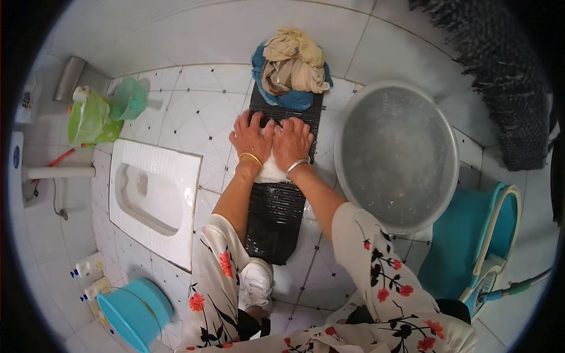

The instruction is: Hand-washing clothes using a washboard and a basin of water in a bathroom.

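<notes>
A black ribbed washboard (pixel 276 220) lies lengthwise on the tiled floor in front of me. Both my hands press side by side on a wet white cloth (pixel 270 170) on its ribs. My left hand (pixel 252 137), with a gold-coloured bangle at the wrist, has its fingers curled at the far end of the cloth. Beside it, my right hand (pixel 293 139), with a silver-coloured bangle, rests on the cloth in the same way. At the board's far end sits a bundle of beige cloth (pixel 293 53) on blue cloth (pixel 291 99).
A large grey basin (pixel 397 154) of cloudy water stands at right, beside a teal mop bucket (pixel 459 238). Left are a squat toilet (pixel 152 198), a green bin (pixel 90 117) and a small green container (pixel 129 99). A blue bucket (pixel 132 311) stands lower left.
</notes>
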Tool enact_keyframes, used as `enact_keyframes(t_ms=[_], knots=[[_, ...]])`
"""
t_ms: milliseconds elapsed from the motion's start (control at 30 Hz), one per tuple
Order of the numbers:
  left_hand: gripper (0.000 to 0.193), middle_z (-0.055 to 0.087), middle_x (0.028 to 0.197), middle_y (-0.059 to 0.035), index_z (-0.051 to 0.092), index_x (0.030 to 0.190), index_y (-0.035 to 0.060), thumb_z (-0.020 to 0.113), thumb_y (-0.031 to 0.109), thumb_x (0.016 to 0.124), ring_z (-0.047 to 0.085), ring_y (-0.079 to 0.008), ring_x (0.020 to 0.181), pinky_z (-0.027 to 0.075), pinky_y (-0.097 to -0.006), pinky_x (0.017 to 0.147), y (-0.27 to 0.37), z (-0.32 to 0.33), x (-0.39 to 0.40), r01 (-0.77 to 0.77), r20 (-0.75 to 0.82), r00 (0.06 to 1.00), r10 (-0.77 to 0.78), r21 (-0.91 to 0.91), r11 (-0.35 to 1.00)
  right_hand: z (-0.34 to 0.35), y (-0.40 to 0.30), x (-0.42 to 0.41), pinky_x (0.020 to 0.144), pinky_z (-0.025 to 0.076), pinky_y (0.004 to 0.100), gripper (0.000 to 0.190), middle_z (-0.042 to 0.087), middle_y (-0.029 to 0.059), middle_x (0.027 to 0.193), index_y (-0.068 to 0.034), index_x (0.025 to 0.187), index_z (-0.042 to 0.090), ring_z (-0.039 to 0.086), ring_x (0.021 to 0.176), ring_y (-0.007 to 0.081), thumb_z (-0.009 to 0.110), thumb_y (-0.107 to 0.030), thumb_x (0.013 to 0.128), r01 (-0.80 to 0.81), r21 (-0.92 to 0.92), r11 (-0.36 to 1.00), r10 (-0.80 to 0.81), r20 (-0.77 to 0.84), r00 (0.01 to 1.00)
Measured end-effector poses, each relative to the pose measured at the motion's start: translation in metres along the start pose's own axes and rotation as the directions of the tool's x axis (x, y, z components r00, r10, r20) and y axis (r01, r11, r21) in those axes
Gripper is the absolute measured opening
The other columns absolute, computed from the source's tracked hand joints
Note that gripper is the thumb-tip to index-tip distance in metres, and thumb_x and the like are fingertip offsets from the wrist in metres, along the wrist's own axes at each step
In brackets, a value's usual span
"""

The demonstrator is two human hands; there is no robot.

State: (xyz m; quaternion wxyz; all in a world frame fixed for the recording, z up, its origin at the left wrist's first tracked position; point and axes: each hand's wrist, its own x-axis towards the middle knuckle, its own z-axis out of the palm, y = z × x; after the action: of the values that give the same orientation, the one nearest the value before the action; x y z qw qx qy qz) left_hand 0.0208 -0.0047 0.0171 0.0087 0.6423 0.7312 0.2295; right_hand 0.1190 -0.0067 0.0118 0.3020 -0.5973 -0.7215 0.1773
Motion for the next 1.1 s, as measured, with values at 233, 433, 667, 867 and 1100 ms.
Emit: enact_keyframes(t_ms=[233,433,667,867,1100], knots=[[0.017,0.055,0.095,-0.0190,0.054,0.091,-0.0017,0.044,0.012,0.086,0.050,-0.0378,0.096,0.035,-0.0473,0.085,0.005,-0.058,-0.115,-0.256,-0.011,0.963,0.269,-0.349,0.901,-0.022,0.006,-0.130,0.095,0.031,0.0499,0.023,0.049,0.0141,0.116,-0.005,0.100,0.054,0.045,0.110,0.0334,0.057,-0.012,0.077,0.276,0.275,0.921,-0.268,-0.069,0.961],[0.025,0.056,0.099,-0.0176,0.054,0.095,0.0029,0.043,0.025,0.091,0.049,-0.0372,0.093,0.036,-0.0485,0.079,-0.008,0.004,0.007,0.033,-0.235,0.972,-0.022,0.040,0.999,0.006,-0.004,0.020,0.096,0.029,0.0537,0.026,0.047,0.0178,0.118,-0.003,0.102,0.053,0.038,0.116,0.0377,0.050,-0.022,0.084,0.127,0.133,0.983,-0.123,-0.039,0.992],[0.023,0.057,0.086,-0.0175,0.056,0.080,0.0013,0.048,0.022,0.085,0.053,-0.0355,0.086,0.038,-0.0475,0.071,-0.002,-0.053,-0.116,-0.181,0.063,0.977,0.203,-0.254,0.950,-0.025,0.000,-0.116,0.106,0.019,0.0553,0.019,0.044,0.0138,0.128,-0.005,0.100,0.054,0.033,0.126,0.0358,0.054,-0.016,0.084,0.187,0.290,0.939,-0.216,0.071,0.974],[0.029,0.053,0.114,-0.0189,0.055,0.104,0.0031,0.045,0.026,0.090,0.045,-0.0395,0.105,0.032,-0.0523,0.087,-0.010,-0.016,-0.004,0.103,0.071,0.993,-0.099,-0.063,0.993,0.011,-0.003,0.010,0.101,0.027,0.0527,0.023,0.042,0.0218,0.127,0.001,0.094,0.051,0.033,0.123,0.0441,0.052,-0.020,0.086,0.159,0.137,0.978,-0.157,-0.022,0.987],[0.027,0.049,0.125,-0.0206,0.056,0.107,-0.0030,0.041,0.013,0.092,0.040,-0.0376,0.119,0.025,-0.0499,0.102,0.003,-0.051,-0.111,-0.319,-0.051,0.947,0.318,-0.288,0.903,-0.023,0.013,-0.115,0.102,0.019,0.0616,0.024,0.042,0.0175,0.131,-0.002,0.101,0.053,0.030,0.127,0.0431,0.051,-0.020,0.087,0.113,0.279,0.954,-0.141,0.079,0.987]])
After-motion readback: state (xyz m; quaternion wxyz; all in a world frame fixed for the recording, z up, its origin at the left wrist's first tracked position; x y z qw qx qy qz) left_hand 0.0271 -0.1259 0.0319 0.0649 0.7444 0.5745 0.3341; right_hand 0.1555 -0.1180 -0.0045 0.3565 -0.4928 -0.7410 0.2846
